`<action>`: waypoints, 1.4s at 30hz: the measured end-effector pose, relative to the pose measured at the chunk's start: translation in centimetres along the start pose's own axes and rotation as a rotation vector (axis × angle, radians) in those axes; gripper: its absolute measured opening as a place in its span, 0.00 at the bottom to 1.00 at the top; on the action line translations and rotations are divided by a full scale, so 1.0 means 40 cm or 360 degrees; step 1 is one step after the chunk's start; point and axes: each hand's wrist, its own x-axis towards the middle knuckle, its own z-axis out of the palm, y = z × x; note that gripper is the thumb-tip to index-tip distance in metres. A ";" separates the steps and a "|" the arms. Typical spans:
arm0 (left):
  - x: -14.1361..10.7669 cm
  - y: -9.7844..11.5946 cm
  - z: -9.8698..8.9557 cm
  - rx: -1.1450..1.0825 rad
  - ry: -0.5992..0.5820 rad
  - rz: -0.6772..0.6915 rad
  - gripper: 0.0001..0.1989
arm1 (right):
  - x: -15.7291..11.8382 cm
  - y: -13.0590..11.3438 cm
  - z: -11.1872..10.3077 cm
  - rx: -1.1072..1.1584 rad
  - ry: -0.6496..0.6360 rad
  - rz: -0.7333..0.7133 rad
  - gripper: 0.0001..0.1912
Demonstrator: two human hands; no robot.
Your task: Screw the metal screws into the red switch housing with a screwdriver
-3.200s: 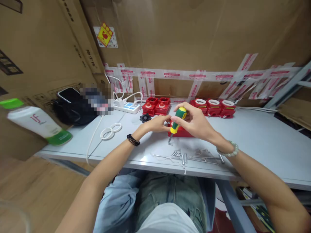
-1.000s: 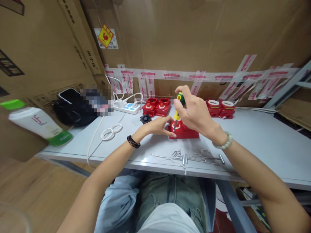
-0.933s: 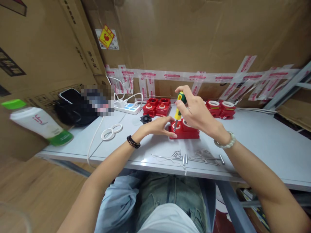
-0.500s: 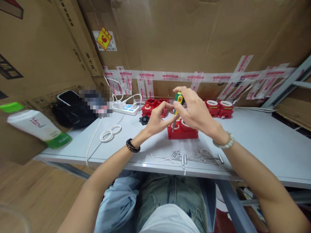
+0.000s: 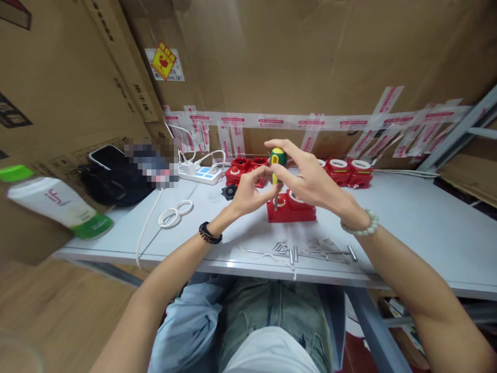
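A screwdriver (image 5: pixel 278 157) with a green and yellow handle stands nearly upright, its shaft pointing down at the left part of a red housing (image 5: pixel 292 213). My right hand (image 5: pixel 305 173) is closed around the handle from the right. On the other side, my left hand (image 5: pixel 250 189) has its thumb and fingers curled about the lower handle and shaft. White rings sit in the red housing's round openings, partly hidden by my hands. Where exactly the tip rests is too small to make out.
Metal pins and rods (image 5: pixel 289 251) lie near the table's front edge. White rings (image 5: pixel 169 217) and a black knob (image 5: pixel 229 192) are at left. More red housings (image 5: pixel 349 173) stand behind, beside a power strip (image 5: pixel 202 173). A bottle (image 5: pixel 58 202) leans at far left.
The screwdriver has gone from a slant to nearly upright, its handle top shifting left. My right hand's fingers have moved left with it; my left hand has barely moved.
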 end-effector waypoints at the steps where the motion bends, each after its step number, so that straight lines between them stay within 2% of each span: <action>1: 0.000 0.001 0.000 0.0007 -0.0017 -0.0004 0.06 | 0.001 0.000 -0.003 0.0054 -0.0017 0.0010 0.18; 4: -0.004 -0.002 0.005 0.0126 0.0037 -0.0003 0.08 | 0.006 -0.001 0.001 0.0004 0.0108 0.0026 0.12; 7: -0.006 -0.014 0.008 0.0116 0.0109 0.0015 0.15 | 0.006 -0.003 0.014 -0.0102 0.0243 0.0035 0.12; 10: -0.003 -0.018 0.001 -0.0006 0.0082 -0.0006 0.17 | 0.004 0.000 0.010 -0.0006 0.0173 0.0026 0.15; 12: 0.000 -0.013 -0.004 -0.0093 0.0008 -0.0034 0.17 | 0.004 0.003 -0.002 0.0102 0.0070 0.0022 0.18; 14: 0.001 -0.006 -0.005 -0.0159 -0.0085 -0.0068 0.16 | 0.006 0.007 -0.013 0.0121 0.0043 0.0033 0.17; 17: 0.000 -0.004 0.001 -0.0112 -0.0091 -0.0075 0.16 | 0.010 0.012 -0.015 -0.0018 0.0157 0.0083 0.12; 21: -0.001 -0.015 0.006 -0.0002 0.0016 -0.0039 0.17 | 0.010 0.016 0.001 -0.0154 0.0272 0.0167 0.11; 23: 0.000 -0.016 0.002 -0.0014 -0.0024 -0.0056 0.15 | 0.004 0.019 0.003 -0.0057 0.0212 0.0146 0.12; 27: 0.000 -0.004 -0.006 -0.0013 -0.0169 -0.0078 0.12 | -0.018 0.028 -0.002 0.0268 0.0094 0.0089 0.22; 30: -0.003 -0.001 -0.002 0.0092 -0.0149 -0.0037 0.12 | -0.034 0.030 0.005 0.0267 0.0248 0.0116 0.18; 35: -0.006 -0.016 0.009 0.0122 0.0007 0.0012 0.14 | -0.042 0.025 0.033 0.0108 0.0451 0.0101 0.14; 38: -0.004 -0.017 0.005 0.0078 0.0028 0.0023 0.14 | -0.045 0.033 0.039 0.0210 0.0370 0.0042 0.20; 40: -0.002 -0.012 0.001 0.0015 -0.0026 -0.0015 0.13 | -0.048 0.046 0.036 0.0393 0.0253 0.0040 0.27; 42: -0.001 -0.006 0.000 -0.0026 -0.0079 -0.0070 0.12 | -0.051 0.059 0.032 0.0532 0.0179 0.0053 0.28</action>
